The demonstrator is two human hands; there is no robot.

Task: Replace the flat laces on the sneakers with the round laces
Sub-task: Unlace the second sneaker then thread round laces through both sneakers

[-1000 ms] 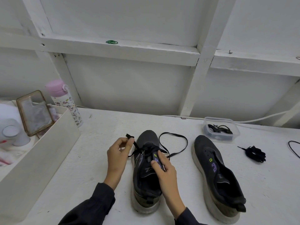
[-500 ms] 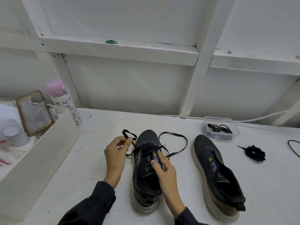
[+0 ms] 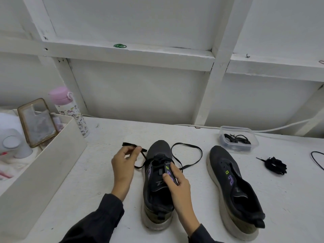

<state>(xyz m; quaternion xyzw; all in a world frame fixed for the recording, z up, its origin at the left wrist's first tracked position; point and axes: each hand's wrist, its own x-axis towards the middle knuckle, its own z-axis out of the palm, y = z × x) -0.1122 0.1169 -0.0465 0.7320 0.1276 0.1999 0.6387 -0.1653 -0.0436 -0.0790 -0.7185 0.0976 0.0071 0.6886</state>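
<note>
The white table (image 3: 98,172) runs from the bottom edge of the frame up to the panelled wall, and it is hemmed at the left by the tall slanting wall of a white box (image 3: 52,163), with a pink-lidded bottle (image 3: 73,114) standing at the box's far corner. Bare tabletop lies between that box and the left hand (image 3: 123,165), and another bare strip lies above the shoe toes up to the wall. At frame centre a dark sneaker (image 3: 157,199) lies toe-up, heel toward the bottom edge. A second sneaker (image 3: 226,160) lies to its right, apart from it, with its eyelets showing bare. The left hand hangs just left of the centre sneaker's toe, thumb and fingertips pinching one end of the flat lace (image 3: 191,147). That end sticks out to the upper left of the pinch, slightly blurred, and the strand below it drops in a slack bend before it climbs into the front eyelets. The lace's other end makes a wide loop on the table to the right of the toe, in the gap between the two shoes. The right hand (image 3: 177,179) rests on the centre sneaker, thumb and fingers curled round the right side of its upper by the green and purple marks. A clear container (image 3: 236,127) holding coiled black laces sits near the wall above the second sneaker's toe. A loose bundle of black lace (image 3: 275,165) lies to the right of that shoe, and a thin black cable (image 3: 315,158) curves in at the frame's right edge.
</note>
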